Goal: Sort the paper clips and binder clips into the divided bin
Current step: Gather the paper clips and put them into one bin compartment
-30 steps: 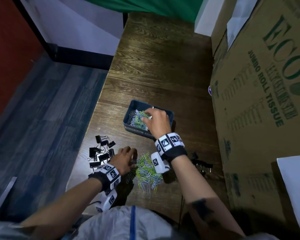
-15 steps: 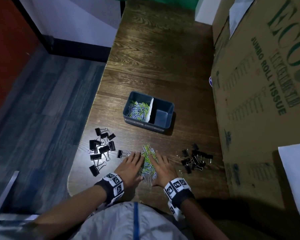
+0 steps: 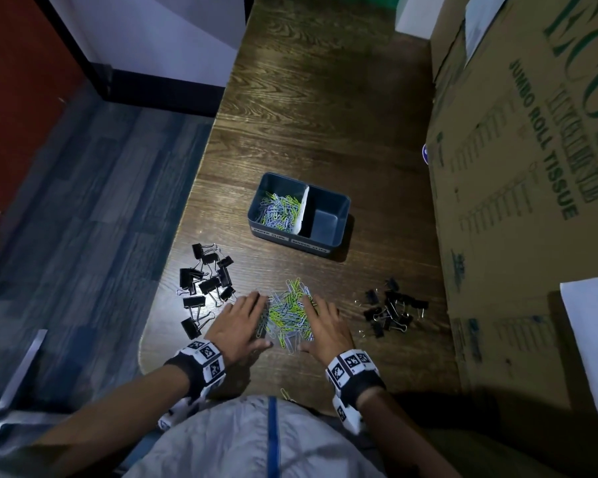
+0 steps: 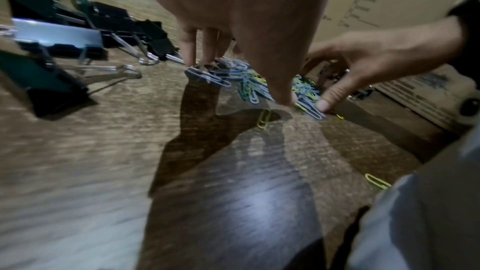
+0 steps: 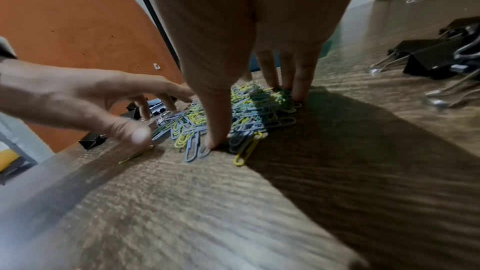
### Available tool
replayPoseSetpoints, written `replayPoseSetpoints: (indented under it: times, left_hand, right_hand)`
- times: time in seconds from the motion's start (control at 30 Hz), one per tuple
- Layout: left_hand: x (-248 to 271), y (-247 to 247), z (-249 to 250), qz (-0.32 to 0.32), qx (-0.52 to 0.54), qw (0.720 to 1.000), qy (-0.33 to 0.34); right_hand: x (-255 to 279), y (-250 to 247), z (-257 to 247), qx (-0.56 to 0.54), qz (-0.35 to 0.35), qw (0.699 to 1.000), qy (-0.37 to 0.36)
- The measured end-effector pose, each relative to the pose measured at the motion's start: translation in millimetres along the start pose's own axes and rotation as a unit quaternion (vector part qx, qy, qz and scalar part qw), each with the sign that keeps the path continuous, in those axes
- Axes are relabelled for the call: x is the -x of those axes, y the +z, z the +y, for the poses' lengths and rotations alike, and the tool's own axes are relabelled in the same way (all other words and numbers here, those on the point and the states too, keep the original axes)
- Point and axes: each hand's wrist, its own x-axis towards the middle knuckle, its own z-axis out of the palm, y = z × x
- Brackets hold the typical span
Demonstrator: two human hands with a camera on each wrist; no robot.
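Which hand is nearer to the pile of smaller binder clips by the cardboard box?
Right. The right hand rests on the paper clip pile, just beside the smaller binder clips with bare table between; the left hand sits on the pile's far side.

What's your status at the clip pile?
Left hand and right hand open, flanking the paper clips. Bin: left compartment part filled, right one bare. Binder clips unsorted. Nothing blocking.

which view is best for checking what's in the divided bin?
Head view. It looks down into the divided bin: paper clips fill the left compartment, and the right compartment looks empty. In the right wrist view the hand blocks that area; the left wrist view shows no bin.
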Motion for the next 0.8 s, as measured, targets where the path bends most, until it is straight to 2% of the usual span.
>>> replayPoseSetpoints:
  times: [0.1,0.2,0.3,0.53,0.63,0.8]
  left_hand:
    - [-7,0,19,-0.038,-0.004,0.999,0.015]
    - [-19,-5,37,-0.045,0.015,0.999,0.015]
    - [-28,-11,43,-0.019,0.063,0.998,0.012]
    - [-34,-15,22,0.041,0.179,0.983,-0.025]
    - [-34,-24,20,0.066,0.218,0.973,-0.027]
    - [-32,-50,16,0.136,0.268,0.954,0.003]
  right_hand:
    - [-6,-2,-9,-0.005,0.043,0.999,0.019]
    - [-10,-7,-16,-0.019,0.051,0.998,0.024]
    - [-12,-8,-16,-0.061,0.057,0.996,0.023]
    - [-15,-12,-1,-0.163,0.079,0.982,0.055]
    - [-13,-25,4,-0.177,0.069,0.978,0.091]
    - [2,-30,18,-0.165,0.062,0.98,0.088]
